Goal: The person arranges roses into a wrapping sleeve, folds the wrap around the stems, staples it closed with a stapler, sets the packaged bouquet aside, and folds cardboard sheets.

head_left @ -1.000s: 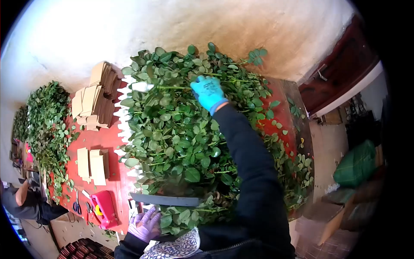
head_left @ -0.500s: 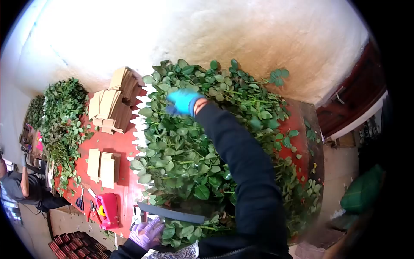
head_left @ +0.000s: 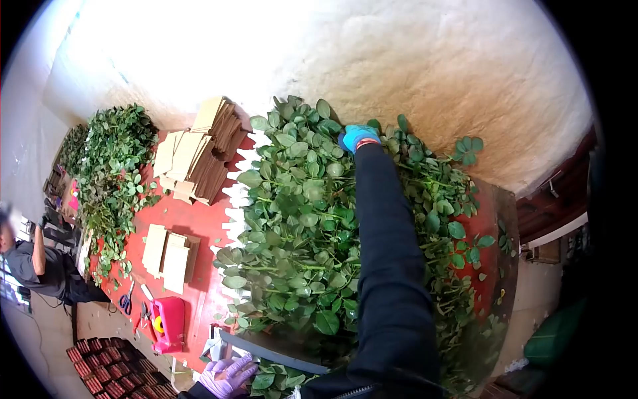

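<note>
At the centre of the view, on a red tabletop [head_left: 216, 233], lies a dense bed of leafy stems [head_left: 312, 226]. Their long axis runs roughly from 9 to 3 o'clock, with some lying askew; white pieces [head_left: 238, 213] line the 9 o'clock edge, and looser leafy ends spread toward 3. Whether those pieces cover blooms cannot be told.

Toward 1 o'clock, the blue-gloved right hand [head_left: 359, 136] reaches into the far side of the bed near the wall [head_left: 425, 66]. Its fingers are lost among leaves, so I cannot tell whether they are closed on a stem. For a clean reach, I would judge it best to pinch one bare length of stem, not the foliage, and ease it along its own axis, so that neighbouring leaves do not snag or tear.

At 7 o'clock, the purple-gloved left hand [head_left: 228, 376] has its fingers spread, just beside a curved grey strip [head_left: 272, 352]; keeping it low there seems sensible, clear of the other arm.

Farther out are a cardboard stack [head_left: 216, 159] at 10 o'clock, smaller card pieces [head_left: 175, 259] and a pink dispenser [head_left: 171, 326] toward 8, and another person [head_left: 40, 266] between 8 and 9
</note>
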Action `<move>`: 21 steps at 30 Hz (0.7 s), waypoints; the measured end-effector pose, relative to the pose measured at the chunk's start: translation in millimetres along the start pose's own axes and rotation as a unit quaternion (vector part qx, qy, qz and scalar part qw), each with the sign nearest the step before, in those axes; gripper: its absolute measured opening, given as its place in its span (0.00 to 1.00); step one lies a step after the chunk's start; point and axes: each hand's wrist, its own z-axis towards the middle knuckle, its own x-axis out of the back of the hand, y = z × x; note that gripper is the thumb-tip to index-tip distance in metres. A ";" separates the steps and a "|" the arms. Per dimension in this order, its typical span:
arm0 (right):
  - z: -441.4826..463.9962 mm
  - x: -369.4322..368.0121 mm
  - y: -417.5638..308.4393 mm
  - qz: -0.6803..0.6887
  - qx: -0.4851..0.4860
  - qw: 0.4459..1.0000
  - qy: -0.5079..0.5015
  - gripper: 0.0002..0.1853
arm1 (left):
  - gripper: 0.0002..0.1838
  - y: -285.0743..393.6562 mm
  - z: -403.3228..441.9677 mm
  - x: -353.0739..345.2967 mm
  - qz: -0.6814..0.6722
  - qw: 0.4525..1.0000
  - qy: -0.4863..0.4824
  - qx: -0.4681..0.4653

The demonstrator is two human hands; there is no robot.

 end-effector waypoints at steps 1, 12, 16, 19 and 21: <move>-7.4 10.7 -3.6 -0.026 0.008 1.000 -0.015 0.25 | 0.31 0.7 -0.4 -0.4 0.004 1.000 -0.001 0.004; -112.1 17.9 -6.9 -0.035 0.205 0.977 0.055 0.16 | 0.40 2.4 6.0 20.6 -0.009 0.999 -0.035 -0.009; -158.8 23.2 -13.5 -0.065 0.149 0.979 0.120 0.12 | 0.42 2.6 5.6 20.1 -0.004 0.999 -0.034 -0.010; -185.1 58.5 -13.0 -0.031 0.127 0.963 0.238 0.15 | 0.43 3.5 5.5 22.2 0.004 0.999 -0.040 -0.016; -203.5 83.7 -12.2 0.017 0.135 0.933 0.334 0.16 | 0.43 2.4 3.7 18.9 -0.004 0.999 -0.039 -0.011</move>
